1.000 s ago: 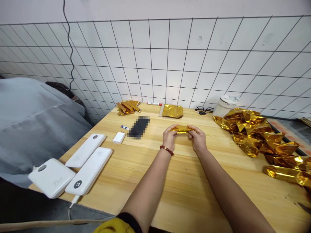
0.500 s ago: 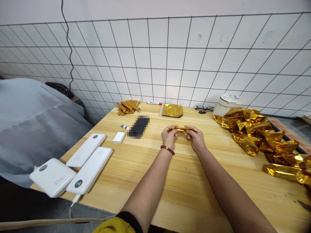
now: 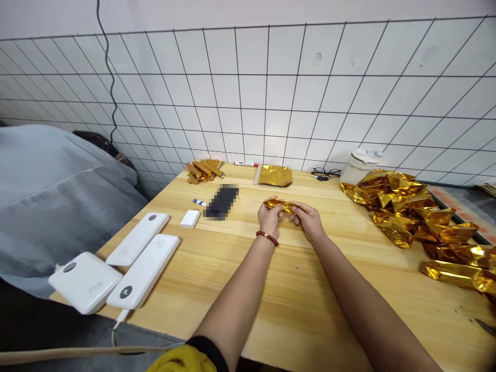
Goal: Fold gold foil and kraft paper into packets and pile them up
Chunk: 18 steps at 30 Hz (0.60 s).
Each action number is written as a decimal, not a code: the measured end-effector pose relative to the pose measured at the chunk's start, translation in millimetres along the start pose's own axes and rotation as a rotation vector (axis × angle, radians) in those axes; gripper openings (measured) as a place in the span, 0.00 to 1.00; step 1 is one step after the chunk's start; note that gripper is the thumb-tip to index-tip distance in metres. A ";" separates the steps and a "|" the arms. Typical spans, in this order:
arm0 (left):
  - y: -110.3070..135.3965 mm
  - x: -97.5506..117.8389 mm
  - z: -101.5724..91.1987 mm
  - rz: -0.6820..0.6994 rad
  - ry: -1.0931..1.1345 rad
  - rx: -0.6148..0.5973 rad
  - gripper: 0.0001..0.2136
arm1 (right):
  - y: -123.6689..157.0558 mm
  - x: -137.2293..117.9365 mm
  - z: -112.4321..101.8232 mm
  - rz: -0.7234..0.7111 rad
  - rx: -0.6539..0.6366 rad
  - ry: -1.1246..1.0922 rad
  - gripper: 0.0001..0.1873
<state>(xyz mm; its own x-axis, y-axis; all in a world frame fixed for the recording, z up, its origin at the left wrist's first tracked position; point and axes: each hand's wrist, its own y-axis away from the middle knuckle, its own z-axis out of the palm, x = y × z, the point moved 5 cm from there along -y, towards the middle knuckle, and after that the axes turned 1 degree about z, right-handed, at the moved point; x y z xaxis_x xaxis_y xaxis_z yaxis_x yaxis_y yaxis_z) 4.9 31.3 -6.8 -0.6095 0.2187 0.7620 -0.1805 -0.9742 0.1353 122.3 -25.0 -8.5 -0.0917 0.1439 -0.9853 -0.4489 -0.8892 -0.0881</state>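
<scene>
Between my two hands is a narrow folded piece of shiny gold foil paper (image 3: 285,206), held just above the wooden table (image 3: 294,299). My left hand (image 3: 268,216), with a red bead bracelet at the wrist, pinches its left part, thumb on top. My right hand (image 3: 309,221) grips the right end, fingers curled round it. The fingers partly cover the foil. Beyond the hands lies a flat stack of gold foil sheets (image 3: 276,176). To the right spreads a heap of folded gold foil pieces (image 3: 403,206).
At the left lie white power banks (image 3: 143,271), a white charger (image 3: 189,218) and a blurred dark phone (image 3: 221,202). Gold strips (image 3: 205,170), a marker (image 3: 246,164), glasses (image 3: 326,173) and a white lidded container (image 3: 358,165) line the tiled wall. A grey-clothed shape (image 3: 65,196) is beyond the left edge.
My right hand has moved slightly left, closer to my left hand. The foil between them, stretched level before, now looks bunched and tilts down to the right.
</scene>
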 end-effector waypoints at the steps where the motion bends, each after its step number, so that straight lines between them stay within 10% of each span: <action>1: -0.7 -0.1 -0.9 0.006 0.003 0.006 0.20 | -0.6 0.4 -0.8 0.010 0.019 -0.007 0.20; 10: 6.5 2.6 9.4 -0.018 0.012 -0.189 0.08 | 0.5 -10.0 -9.5 -0.044 0.156 -0.158 0.35; 18: 7.1 2.8 10.3 -0.053 -0.006 -0.208 0.09 | -4.1 -6.7 -12.9 0.021 0.219 -0.251 0.18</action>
<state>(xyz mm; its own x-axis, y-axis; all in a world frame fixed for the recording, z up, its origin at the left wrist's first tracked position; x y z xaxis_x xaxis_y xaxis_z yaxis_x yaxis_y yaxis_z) 9.9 24.4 2.8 -0.5905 0.2682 0.7612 -0.3676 -0.9290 0.0421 136.2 -27.8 -3.4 -0.3065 0.2531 -0.9176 -0.6222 -0.7828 -0.0081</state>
